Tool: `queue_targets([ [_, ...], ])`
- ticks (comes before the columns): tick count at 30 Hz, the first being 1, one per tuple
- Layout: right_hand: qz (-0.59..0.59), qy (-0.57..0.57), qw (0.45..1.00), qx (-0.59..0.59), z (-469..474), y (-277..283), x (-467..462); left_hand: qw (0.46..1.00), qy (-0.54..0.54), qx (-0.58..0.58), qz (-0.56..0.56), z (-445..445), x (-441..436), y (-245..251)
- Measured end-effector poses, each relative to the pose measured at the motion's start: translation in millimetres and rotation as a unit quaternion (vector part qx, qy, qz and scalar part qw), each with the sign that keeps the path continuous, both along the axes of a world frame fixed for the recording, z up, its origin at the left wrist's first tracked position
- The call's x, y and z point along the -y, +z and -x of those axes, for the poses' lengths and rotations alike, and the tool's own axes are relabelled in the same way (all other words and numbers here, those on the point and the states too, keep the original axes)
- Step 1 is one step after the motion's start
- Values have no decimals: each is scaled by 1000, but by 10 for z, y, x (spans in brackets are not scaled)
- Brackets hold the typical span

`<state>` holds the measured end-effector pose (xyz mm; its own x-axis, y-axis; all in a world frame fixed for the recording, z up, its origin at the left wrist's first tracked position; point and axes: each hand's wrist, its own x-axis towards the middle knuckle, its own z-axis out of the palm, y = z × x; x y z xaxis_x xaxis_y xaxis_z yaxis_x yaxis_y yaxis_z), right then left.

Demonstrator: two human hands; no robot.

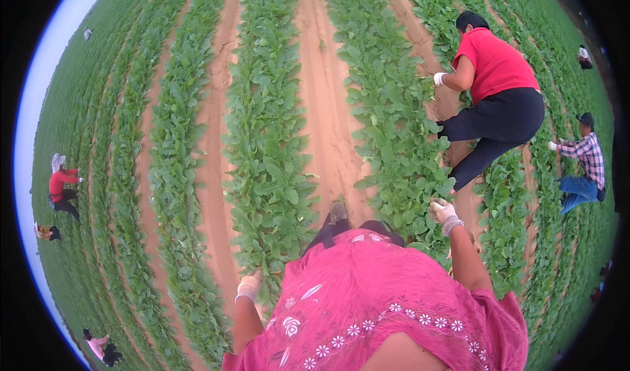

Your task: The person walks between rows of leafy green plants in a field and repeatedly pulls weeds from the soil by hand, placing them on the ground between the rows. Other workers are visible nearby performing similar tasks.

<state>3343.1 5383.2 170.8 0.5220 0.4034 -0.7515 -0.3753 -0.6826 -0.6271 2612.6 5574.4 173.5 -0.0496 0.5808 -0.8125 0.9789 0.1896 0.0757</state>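
My left hand (249, 286), in a pale work glove, is low on the left beside a row of leafy green crop plants (268, 174). Its fingers are curled, and the palm side is hidden. On the right, my right hand (443, 212), gloved the same way, reaches to the outer edge of another leafy row (393, 125). Leaves meet its bent fingertips; whether they grip a leaf or stem is too small to tell. Between the two rows runs a sandy furrow (322, 100), where one of my shoes (338, 212) shows.
A co-worker in a red shirt (497, 65) bends over the right-hand row just ahead, a white-gloved hand (439, 78) at its leaves. Farther right is a person in a checked shirt (585, 154). Another in red (61, 184) stands far left. More crop rows curve away on both sides.
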Motion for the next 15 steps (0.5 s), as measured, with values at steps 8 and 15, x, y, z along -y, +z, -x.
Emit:
queue_targets([
  [8, 181, -1, 972, -150, 433, -347, 356, 977, 198, 52, -56, -743, -1155, 434],
  [15, 105, -42, 982, -152, -96, -626, -827, 999, 38, 18, -31, -1109, -1786, 556],
])
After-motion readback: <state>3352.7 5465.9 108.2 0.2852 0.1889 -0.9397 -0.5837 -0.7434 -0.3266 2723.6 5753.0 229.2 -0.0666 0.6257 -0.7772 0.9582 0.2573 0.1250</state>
